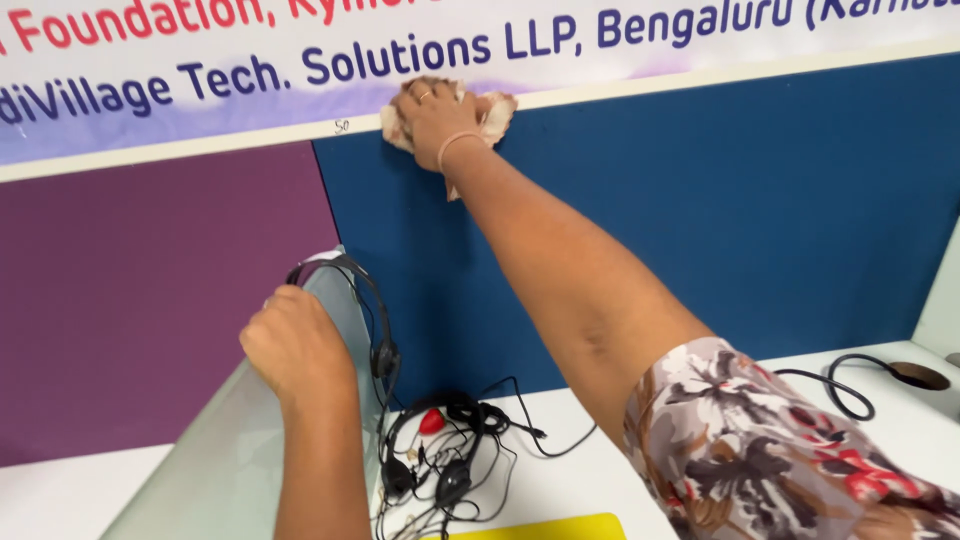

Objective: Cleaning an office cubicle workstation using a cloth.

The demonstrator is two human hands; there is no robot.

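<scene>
My right hand (432, 118) reaches up and presses a crumpled pale cloth (497, 113) against the top edge of the blue partition panel (700, 220). A ring and a thin wristband show on that hand. My left hand (292, 340) is closed over the upper edge of a frosted glass divider (215, 460) between two desks. A black headset (378, 330) hangs over the divider's top corner, right beside my left hand.
A second black headset (440, 455) with tangled cables lies on the white desk (560, 480), a small red object among them. A yellow sheet (540, 528) sits at the front edge. A purple panel (150, 300) is at left, a printed banner (250, 60) above, a cable hole (918, 375) at right.
</scene>
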